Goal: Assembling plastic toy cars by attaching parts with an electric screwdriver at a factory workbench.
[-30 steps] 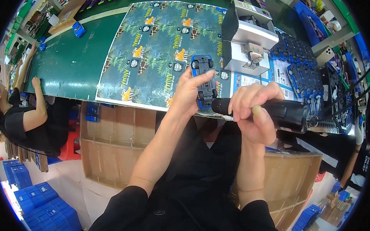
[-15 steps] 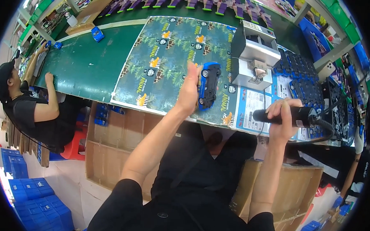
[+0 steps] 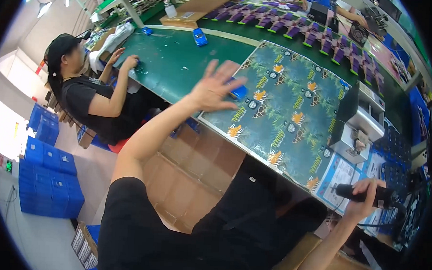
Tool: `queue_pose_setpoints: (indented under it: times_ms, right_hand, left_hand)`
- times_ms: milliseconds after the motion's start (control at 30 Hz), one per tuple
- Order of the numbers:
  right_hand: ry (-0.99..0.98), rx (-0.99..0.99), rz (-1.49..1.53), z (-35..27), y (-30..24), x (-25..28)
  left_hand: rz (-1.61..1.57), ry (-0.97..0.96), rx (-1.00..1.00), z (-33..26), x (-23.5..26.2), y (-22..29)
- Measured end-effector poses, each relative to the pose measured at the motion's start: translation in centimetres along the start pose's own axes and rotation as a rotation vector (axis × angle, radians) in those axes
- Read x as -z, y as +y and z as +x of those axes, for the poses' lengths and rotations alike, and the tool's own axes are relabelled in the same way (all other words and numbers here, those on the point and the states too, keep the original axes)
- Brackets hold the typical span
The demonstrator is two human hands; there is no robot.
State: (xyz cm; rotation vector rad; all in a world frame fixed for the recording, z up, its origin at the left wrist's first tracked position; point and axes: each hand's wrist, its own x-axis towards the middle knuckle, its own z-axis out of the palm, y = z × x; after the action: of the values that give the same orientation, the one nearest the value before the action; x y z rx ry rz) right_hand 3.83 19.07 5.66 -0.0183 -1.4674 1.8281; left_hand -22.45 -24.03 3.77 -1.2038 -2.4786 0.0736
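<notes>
A seated co-worker (image 3: 90, 98) beside stacked blue crates (image 3: 48, 176).

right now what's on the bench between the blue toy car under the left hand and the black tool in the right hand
In the head view, the printed animal-pattern mat fills most of the stretch between the blue toy car and the black tool; a grey boxy machine stands beside its far end.

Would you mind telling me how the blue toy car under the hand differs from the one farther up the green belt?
The near car lies at the edge of the printed mat, partly covered by the left hand; the far car sits alone on the bare green belt, untouched and fully visible. The far car looks smaller, being farther off. Both are blue toy cars.
</notes>
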Motion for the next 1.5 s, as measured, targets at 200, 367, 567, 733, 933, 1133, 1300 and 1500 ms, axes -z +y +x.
queue_pose_setpoints:
  times_ms: [200,367,567,733,933,1133,1300,1500]
  right_hand:
    - [-0.062,-0.023,0.022,0.6,0.1,-0.4]
    - [-0.178,-0.012,0.087,-0.7,-3.2,3.6]
    - [-0.198,0.024,0.045,-2.3,-8.2,8.9]
    - [-0.077,0.057,-0.074,-4.6,-14.1,11.3]
    - [-0.023,0.071,-0.054,-7.2,-17.9,14.1]
    - [-0.102,-0.012,0.006,-6.0,-17.2,13.5]
    - [-0.134,-0.033,-0.022,-6.7,-16.6,12.0]
    - [-0.164,0.052,-0.096,-5.7,-15.1,10.8]
  left_hand:
    - [0.079,0.359,0.42,-7.4,-2.5,-3.3]
    - [-0.342,0.432,0.072,-0.3,-1.8,8.4]
    - [-0.935,0.473,-0.386,7.5,-0.1,30.4]
    - [-1.549,0.175,-0.045,17.3,0.5,45.0]
    - [-1.565,-0.049,0.399,27.3,-1.3,49.7]
    - [-1.171,-0.236,0.512,32.3,-1.6,47.4]
    - [-1.204,0.143,0.608,31.9,-2.2,51.4]
    - [-1.833,0.42,0.338,27.0,4.3,47.1]
